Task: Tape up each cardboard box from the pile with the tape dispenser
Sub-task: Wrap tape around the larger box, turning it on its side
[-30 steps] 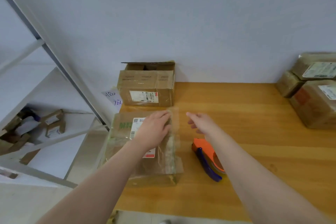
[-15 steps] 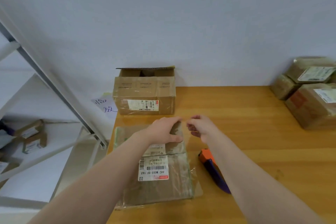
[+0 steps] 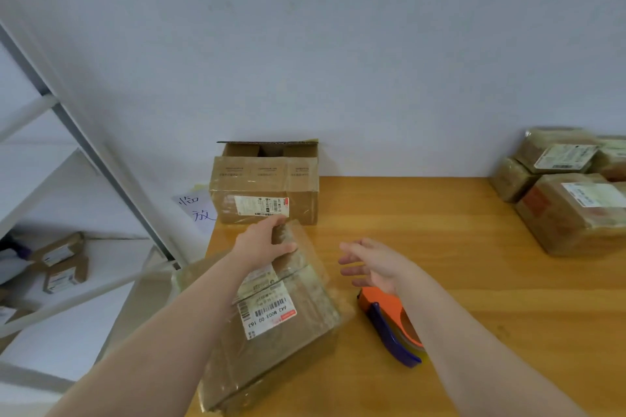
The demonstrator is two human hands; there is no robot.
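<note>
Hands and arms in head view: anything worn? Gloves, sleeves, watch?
Nothing worn shows. The left hand and right hand are bare: no gloves, rings or watch. The left forearm and right forearm are bare to the frame edge, with no sleeve in view.

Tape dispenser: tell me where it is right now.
In the head view, the tape dispenser lies on the wooden table, just right of the box that the left hand grips, partly hidden under the right hand and wrist.

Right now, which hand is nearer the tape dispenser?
Right. The right hand hovers open over the orange end of the tape dispenser; the left hand grips the far end of the box.
</note>
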